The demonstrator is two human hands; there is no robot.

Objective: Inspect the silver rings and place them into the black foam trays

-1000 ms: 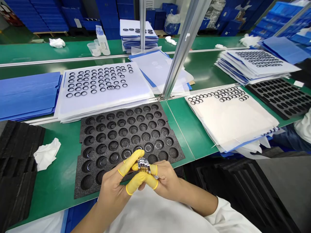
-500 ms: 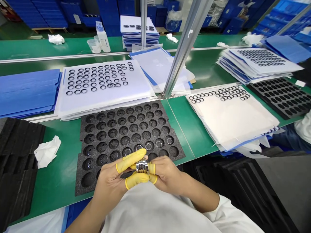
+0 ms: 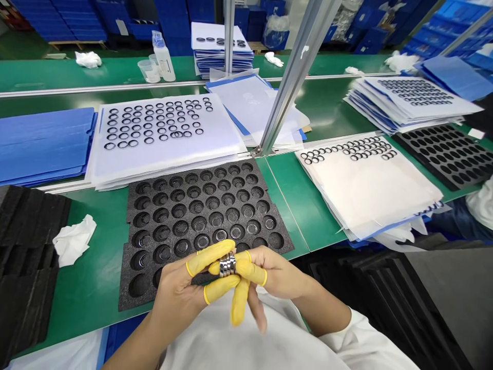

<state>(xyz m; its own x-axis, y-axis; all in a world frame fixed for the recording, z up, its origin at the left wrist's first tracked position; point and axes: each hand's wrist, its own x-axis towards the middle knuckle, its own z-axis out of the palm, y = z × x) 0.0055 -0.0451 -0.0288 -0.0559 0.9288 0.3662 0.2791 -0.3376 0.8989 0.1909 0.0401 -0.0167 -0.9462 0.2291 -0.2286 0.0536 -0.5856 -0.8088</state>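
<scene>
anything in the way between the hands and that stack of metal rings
Nothing visible is in the way. The stack of metal rings sits directly between the left hand and the right hand, with yellow finger cots from both hands against it.

Aluminium post (image 3: pixel 296 77) rising from the green counter (image 3: pixel 84 293), blue crates (image 3: pixel 185 20) standing stacked beyond the counter, wooden pallet (image 3: pixel 77 45) sitting under them, grey floor (image 3: pixel 442 288) showing beside the counter

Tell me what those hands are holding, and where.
A small stack of metal rings, pinched at its ends between yellow-capped fingers of the left hand and right hand.
</scene>
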